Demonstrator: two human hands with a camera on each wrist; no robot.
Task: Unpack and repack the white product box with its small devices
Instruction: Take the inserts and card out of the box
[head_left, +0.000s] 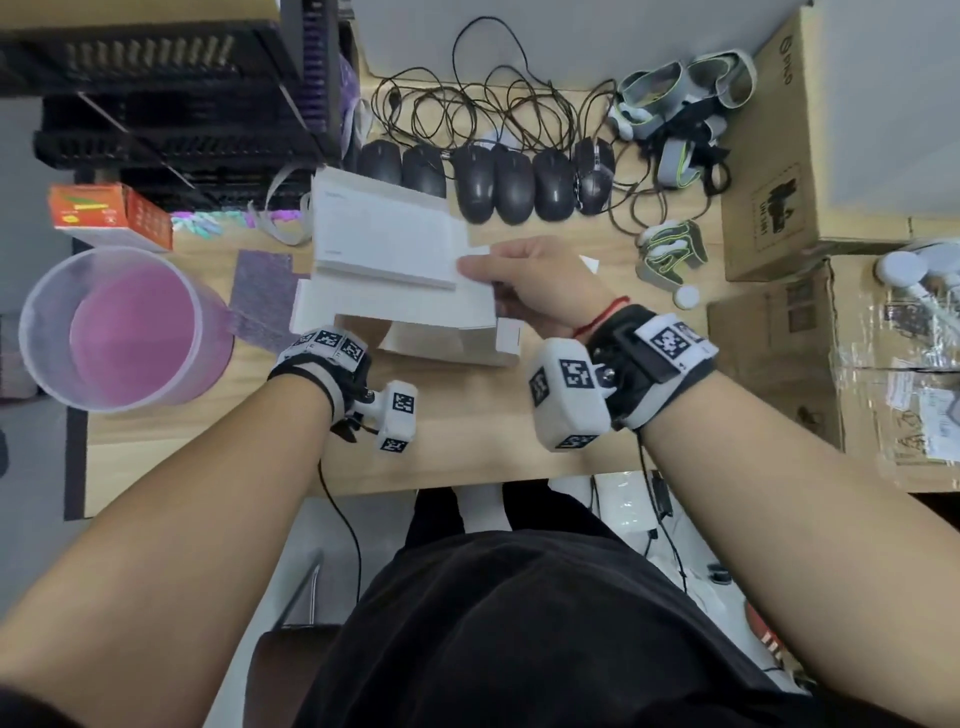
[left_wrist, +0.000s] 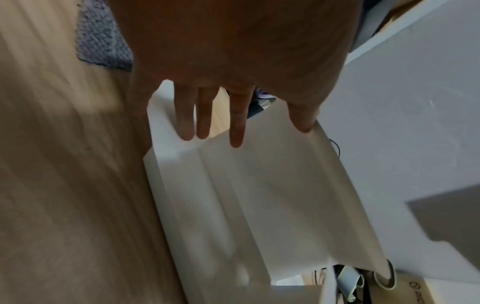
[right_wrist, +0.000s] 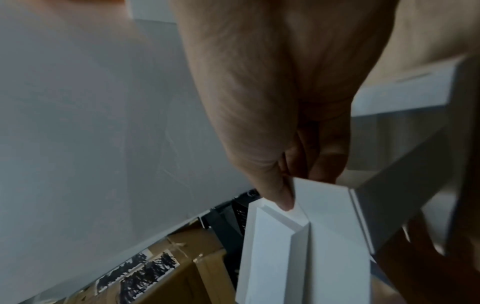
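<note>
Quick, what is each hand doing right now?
Left hand: open, straight fingers resting on the white box.
Right hand: thumb and fingers pinching the box's white flap.

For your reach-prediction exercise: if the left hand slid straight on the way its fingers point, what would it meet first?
The left hand already touches the white box with straight fingers, so it would probably just slide along it; depth is unclear.

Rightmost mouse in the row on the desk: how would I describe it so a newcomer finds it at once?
Start at the wooden desk and find the row of dark mice beyond the white product box. Take the rightmost mouse, nearest the cardboard cartons. Unlike its plain, smooth neighbours, its back is angular with light markings.
</note>
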